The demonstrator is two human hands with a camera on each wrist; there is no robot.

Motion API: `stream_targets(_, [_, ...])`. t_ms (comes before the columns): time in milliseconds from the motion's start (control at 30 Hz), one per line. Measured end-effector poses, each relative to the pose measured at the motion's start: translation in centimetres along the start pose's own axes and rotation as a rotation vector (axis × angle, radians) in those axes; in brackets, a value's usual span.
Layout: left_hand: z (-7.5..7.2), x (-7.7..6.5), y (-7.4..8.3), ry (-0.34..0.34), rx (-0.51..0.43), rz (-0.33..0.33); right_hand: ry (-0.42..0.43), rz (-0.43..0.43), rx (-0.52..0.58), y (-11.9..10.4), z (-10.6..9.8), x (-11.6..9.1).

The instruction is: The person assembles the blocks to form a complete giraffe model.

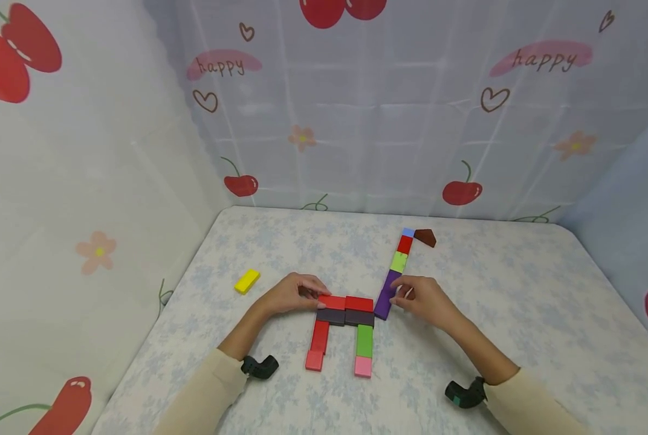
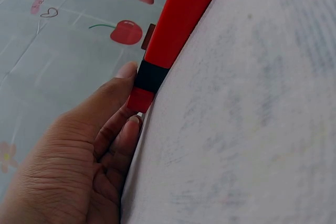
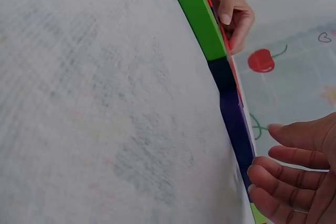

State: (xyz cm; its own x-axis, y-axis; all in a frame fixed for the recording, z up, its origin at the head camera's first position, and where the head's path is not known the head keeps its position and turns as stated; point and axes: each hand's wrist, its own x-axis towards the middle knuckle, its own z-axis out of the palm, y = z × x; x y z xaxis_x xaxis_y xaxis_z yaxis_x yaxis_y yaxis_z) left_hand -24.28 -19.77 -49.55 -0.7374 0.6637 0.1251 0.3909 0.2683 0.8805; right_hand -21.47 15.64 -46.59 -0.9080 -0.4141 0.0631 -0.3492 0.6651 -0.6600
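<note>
Coloured blocks lie flat in a four-legged, long-necked figure. My left hand (image 1: 297,292) pinches the left end of the upper red block (image 1: 332,302), which lies along a black block (image 1: 330,316). Fingertips of my right hand (image 1: 422,296) touch the side of the purple block (image 1: 384,305), while its thumb stands apart in the right wrist view. Beyond the purple one run a light green block (image 1: 398,261), a small red block (image 1: 404,244), a blue block (image 1: 408,232) and a brown wedge (image 1: 425,237). Below hang a green block (image 1: 364,341) and a pink block (image 1: 363,367).
A loose yellow block (image 1: 247,281) lies left of the figure. The patterned tabletop (image 1: 492,290) meets a cherry-print curtain (image 1: 378,133) at the back. Dark wrist mounts (image 1: 260,367) sit at both cuffs, close over the table.
</note>
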Motion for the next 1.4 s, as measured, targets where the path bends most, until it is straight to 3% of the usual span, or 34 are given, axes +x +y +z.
stream_targets(500, [-0.1, -0.1, 0.3, 0.001, 0.004, 0.010, 0.004, 0.039, 0.167, 1.3, 1.6, 0.7])
stream_targets(767, [0.1, 0.4, -2.5, 0.017, 0.045, -0.020, 0.006, 0.040, 0.206, 1.6, 1.7, 0.8])
stream_targets(1000, [-0.1, 0.8, -2.8, 0.009, -0.012, -0.039, -0.010, 0.046, 0.237, 1.7, 1.5, 0.6])
stream_targets(1133, [-2.0, 0.6, -1.1, 0.054, 0.039, -0.049, -0.014, 0.044, 0.238, 1.9, 1.3, 0.6])
stream_targets(1267, [-5.5, -0.8, 1.0, 0.192, 0.227, -0.074, -0.020, 0.033, 0.240, 2.0, 1.3, 0.8])
stream_targets(1400, [-8.4, -3.1, 1.6, 0.331, 0.360, -0.163, -0.022, 0.045, 0.241, 2.0, 1.4, 0.7])
